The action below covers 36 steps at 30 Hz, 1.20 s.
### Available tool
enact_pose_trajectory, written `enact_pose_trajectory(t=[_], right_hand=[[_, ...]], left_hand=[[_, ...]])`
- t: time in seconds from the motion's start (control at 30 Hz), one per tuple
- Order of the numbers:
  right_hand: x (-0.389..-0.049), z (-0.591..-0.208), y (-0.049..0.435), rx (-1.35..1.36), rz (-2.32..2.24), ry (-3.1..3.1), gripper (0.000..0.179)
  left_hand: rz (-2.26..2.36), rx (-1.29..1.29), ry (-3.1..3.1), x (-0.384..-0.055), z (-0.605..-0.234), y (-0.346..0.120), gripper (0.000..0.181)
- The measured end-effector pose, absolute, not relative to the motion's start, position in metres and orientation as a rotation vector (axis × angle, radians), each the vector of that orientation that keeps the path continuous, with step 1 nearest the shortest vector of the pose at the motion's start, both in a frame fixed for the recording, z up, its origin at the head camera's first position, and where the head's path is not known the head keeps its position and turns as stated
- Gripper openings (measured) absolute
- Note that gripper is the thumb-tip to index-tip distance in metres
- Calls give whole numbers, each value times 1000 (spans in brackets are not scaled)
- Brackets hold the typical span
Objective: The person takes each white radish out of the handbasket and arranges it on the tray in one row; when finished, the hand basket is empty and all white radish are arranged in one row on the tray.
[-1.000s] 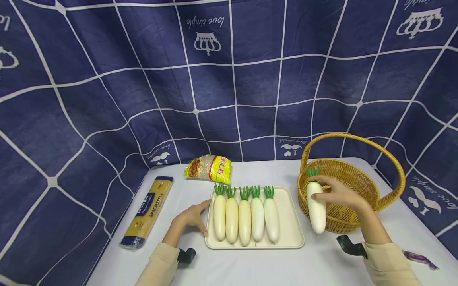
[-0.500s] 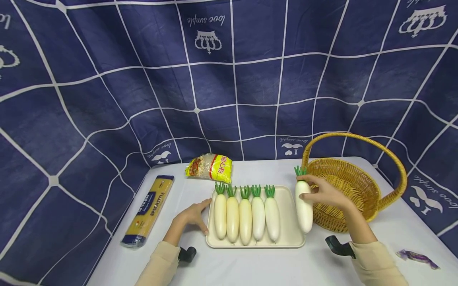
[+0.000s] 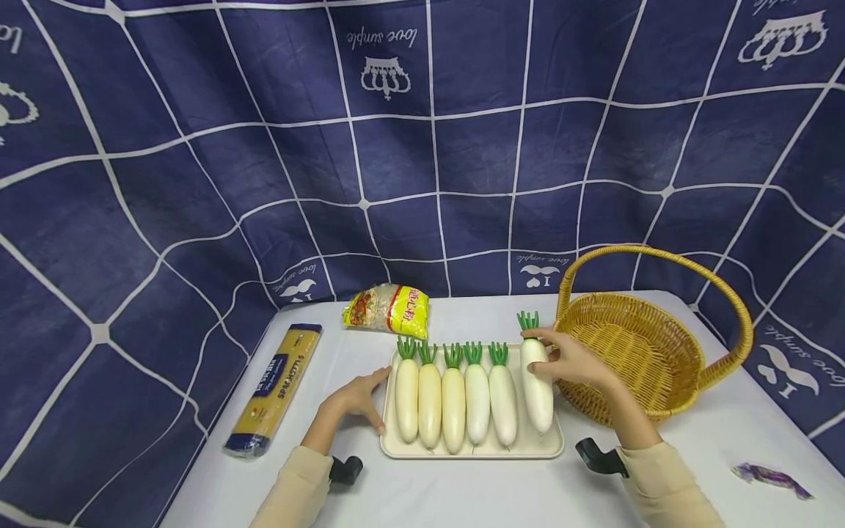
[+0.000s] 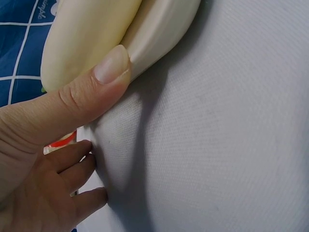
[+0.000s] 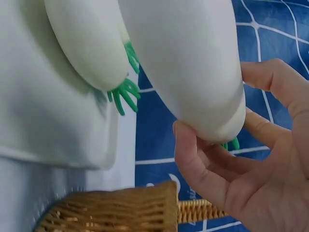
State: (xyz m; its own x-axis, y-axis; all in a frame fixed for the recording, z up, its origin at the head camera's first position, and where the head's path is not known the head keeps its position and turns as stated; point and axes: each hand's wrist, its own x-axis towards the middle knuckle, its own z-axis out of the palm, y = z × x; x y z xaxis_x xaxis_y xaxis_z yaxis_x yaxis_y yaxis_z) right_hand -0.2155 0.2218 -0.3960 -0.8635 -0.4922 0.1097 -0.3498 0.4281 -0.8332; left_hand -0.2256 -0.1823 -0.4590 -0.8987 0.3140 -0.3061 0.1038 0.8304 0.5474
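Observation:
My right hand [image 3: 576, 356] grips a white radish [image 3: 537, 389] near its leafy end, its green leaves pointing to the back wall. In the head view the radish is over the right part of a cream tray [image 3: 472, 457]; the right wrist view shows it held above the tray surface. Several other radishes [image 3: 453, 411] lie side by side in the tray, the left ones more yellowish, the right ones whiter. My left hand [image 3: 356, 400] is at the tray's left edge, fingers spread, the thumb [image 4: 99, 82] against the rim. Its other fingertips are near the white tabletop.
A wicker basket [image 3: 623, 359] with a tall handle stands right of the tray, behind the right forearm. A yellow food packet [image 3: 386, 310] lies behind the tray. A spaghetti pack [image 3: 273, 389] lies at the left, and a purple wrapper [image 3: 772, 479] at the right front.
My right hand has carried the radish leftward from the basket's edge to over the tray's right part. The left hand has stayed at the tray's left edge.

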Motion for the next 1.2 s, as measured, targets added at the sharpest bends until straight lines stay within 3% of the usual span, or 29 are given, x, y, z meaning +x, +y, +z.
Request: enact_pose_trajectory(t=[0.5, 1.2], right_hand=[[-224, -415, 198, -820, -1084, 2795, 58], [-225, -439, 187, -662, -800, 2884, 61]], left_hand=[[761, 307, 2626, -226, -459, -183, 118], [773, 308, 2623, -225, -459, -183, 118]])
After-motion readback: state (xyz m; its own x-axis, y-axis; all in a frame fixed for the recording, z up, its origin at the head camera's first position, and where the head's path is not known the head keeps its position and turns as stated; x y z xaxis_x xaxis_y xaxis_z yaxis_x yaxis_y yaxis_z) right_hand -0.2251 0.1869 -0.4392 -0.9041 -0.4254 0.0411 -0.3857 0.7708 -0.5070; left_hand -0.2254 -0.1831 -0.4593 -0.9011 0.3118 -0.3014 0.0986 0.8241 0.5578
